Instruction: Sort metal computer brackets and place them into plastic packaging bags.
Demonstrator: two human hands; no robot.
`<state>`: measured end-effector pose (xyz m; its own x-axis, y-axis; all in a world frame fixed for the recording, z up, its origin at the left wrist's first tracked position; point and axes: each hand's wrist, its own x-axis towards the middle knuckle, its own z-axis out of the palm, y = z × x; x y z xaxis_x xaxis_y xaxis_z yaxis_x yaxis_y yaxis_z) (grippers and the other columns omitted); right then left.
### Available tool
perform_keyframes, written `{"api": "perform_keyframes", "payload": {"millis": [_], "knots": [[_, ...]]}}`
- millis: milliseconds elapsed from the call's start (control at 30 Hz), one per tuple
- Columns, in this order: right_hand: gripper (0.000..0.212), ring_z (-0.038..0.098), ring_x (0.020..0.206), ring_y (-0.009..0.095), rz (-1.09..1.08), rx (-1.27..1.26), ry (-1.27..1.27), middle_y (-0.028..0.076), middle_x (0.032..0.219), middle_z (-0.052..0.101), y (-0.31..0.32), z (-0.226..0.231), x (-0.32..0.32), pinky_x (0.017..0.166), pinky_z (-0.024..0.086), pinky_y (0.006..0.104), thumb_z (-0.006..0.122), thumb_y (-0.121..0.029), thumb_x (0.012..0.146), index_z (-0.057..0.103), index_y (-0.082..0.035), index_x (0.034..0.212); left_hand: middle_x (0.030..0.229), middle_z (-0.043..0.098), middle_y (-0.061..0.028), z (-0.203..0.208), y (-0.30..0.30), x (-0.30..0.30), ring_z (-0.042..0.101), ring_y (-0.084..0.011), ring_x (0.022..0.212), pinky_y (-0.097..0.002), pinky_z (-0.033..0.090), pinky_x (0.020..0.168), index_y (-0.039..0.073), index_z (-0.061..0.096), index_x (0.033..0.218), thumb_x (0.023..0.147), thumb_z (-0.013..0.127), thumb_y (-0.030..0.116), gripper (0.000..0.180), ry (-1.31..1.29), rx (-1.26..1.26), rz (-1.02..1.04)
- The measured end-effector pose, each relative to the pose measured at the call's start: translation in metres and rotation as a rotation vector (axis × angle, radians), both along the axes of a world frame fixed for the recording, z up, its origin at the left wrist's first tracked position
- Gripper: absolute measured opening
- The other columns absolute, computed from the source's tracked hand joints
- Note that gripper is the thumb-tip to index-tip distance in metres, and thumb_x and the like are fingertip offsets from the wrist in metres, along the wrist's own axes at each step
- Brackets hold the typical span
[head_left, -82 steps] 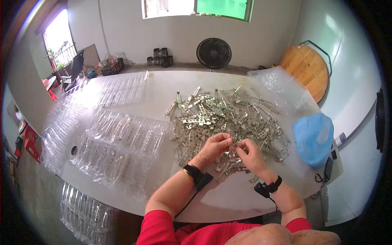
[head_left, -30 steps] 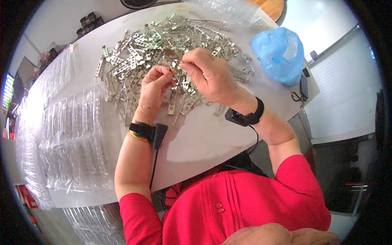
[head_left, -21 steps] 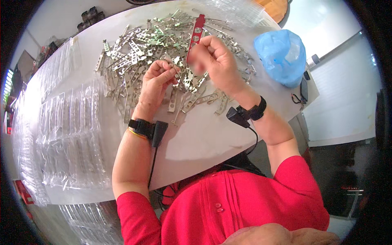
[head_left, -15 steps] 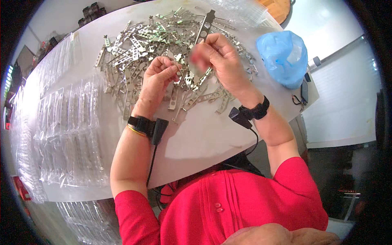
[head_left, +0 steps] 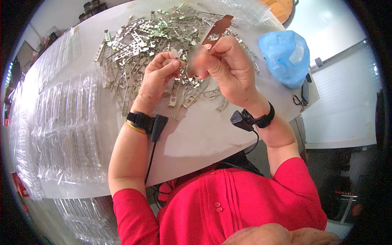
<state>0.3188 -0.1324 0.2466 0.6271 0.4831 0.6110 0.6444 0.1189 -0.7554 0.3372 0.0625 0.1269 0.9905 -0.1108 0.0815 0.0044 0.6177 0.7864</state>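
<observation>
My right hand (head_left: 233, 69) is closed on a flat metal bracket (head_left: 220, 29), a long strip with holes and a notched end. The bracket slants up and to the right above my fingers and looks reddish brown in this light. My left hand (head_left: 159, 75) is pinched, thumb against fingers; a small pale, shiny tip shows at its fingertips, too small to name. Between the two hands the picture is blurred, so the bracket's lower end cannot be made out. Beneath and beyond both hands lies a wide heap of similar silvery metal brackets (head_left: 136, 43).
Clear plastic trays (head_left: 67, 130) in film lie in rows on the left of the white table (head_left: 196, 143), with more clear plastic (head_left: 245, 12) at the back. A blue plastic bag (head_left: 281, 57) sits at the right. Cables run from black wrist-worn devices (head_left: 245, 119).
The bracket in my right hand has tipped further right and turned its broad face, going from dark to reddish brown. My right hand has shifted slightly right; my left hand has barely moved.
</observation>
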Motion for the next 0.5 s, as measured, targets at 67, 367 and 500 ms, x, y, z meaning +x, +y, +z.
{"api": "perform_keyframes", "payload": {"millis": [67,367,500], "knots": [[0.012,0.059,0.070,0.005,0.017,0.030,0.000,0.001,0.085,0.062,0.000,-0.003,0.002,0.062,0.050,0.0226,0.064,-0.012,0.101,0.054,-0.006,0.104,0.100,0.074,-0.0066,-0.001,0.001,0.000,0.064,-0.0114,0.080,-0.0285,0.053,0.076,0.007,0.061,0.115,0.096,0.067,0.007,0.019,-0.002,-0.006,-0.005],[0.012,0.060,0.071,0.006,-0.003,-0.013,-0.016,0.001,0.087,0.062,-0.001,-0.011,0.008,0.063,0.050,0.0224,0.065,-0.012,0.101,0.056,-0.005,0.106,0.098,0.073,-0.0065,-0.002,-0.002,0.002,0.063,-0.0113,0.080,-0.0281,0.053,0.076,0.008,0.063,0.112,0.097,0.067,0.009,0.015,-0.007,-0.035,-0.003],[0.012,0.060,0.071,0.006,-0.011,-0.014,-0.020,0.001,0.088,0.062,-0.001,-0.014,0.012,0.063,0.051,0.0225,0.065,-0.012,0.100,0.057,-0.005,0.106,0.098,0.073,-0.0067,-0.001,-0.004,0.002,0.063,-0.0115,0.079,-0.0283,0.053,0.075,0.008,0.064,0.111,0.098,0.066,0.009,0.013,0.000,-0.034,0.012]]}}
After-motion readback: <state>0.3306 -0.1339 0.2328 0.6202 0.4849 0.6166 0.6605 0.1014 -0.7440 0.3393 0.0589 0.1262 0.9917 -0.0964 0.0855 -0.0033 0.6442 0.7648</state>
